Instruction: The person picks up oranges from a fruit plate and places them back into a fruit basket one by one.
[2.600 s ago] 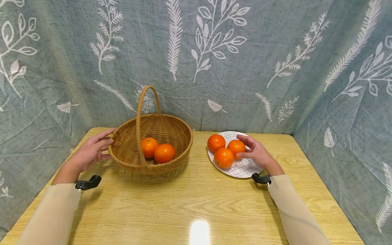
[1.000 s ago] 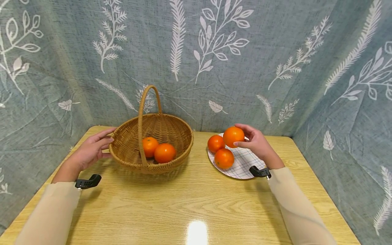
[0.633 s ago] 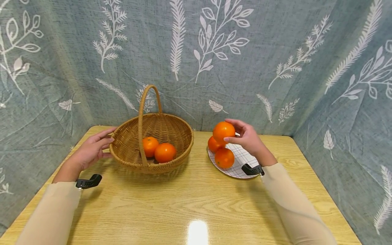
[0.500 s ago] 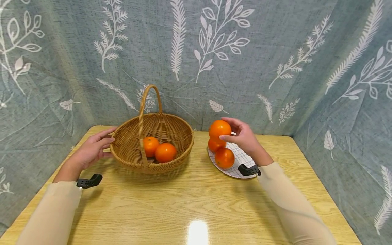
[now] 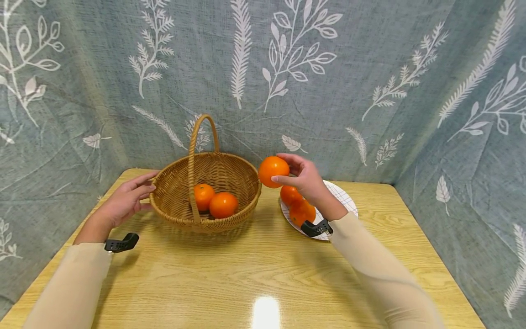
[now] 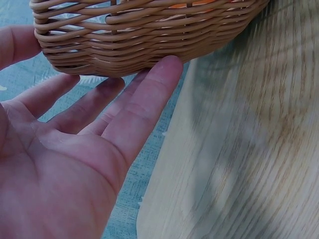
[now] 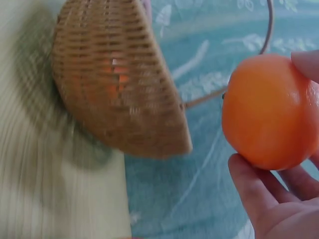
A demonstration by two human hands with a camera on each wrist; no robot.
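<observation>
My right hand (image 5: 304,178) grips an orange (image 5: 273,172) between thumb and fingers. It is in the air, just beside the right rim of the wicker basket (image 5: 242,219). In the right wrist view the held orange (image 7: 271,112) shows large, with the basket (image 7: 109,74) to its left. Two oranges lie inside the basket, one (image 5: 223,205) at the front and one (image 5: 204,197) partly behind the handle. My left hand (image 5: 127,201) touches the basket's left side; in the left wrist view its extended fingers (image 6: 144,107) rest against the woven wall (image 6: 139,40).
A white checked plate (image 5: 343,196) sits at the back right, partly hidden by my right forearm. Two oranges lie on it, one (image 5: 290,195) behind the other (image 5: 302,213). The basket's tall arched handle (image 5: 191,169) rises over its opening. A patterned curtain (image 5: 263,91) backs the wooden table (image 5: 205,274).
My right hand has taken an orange from the plate, lifted it and carried it left to the basket's right rim. The left hand has stayed at the basket.
</observation>
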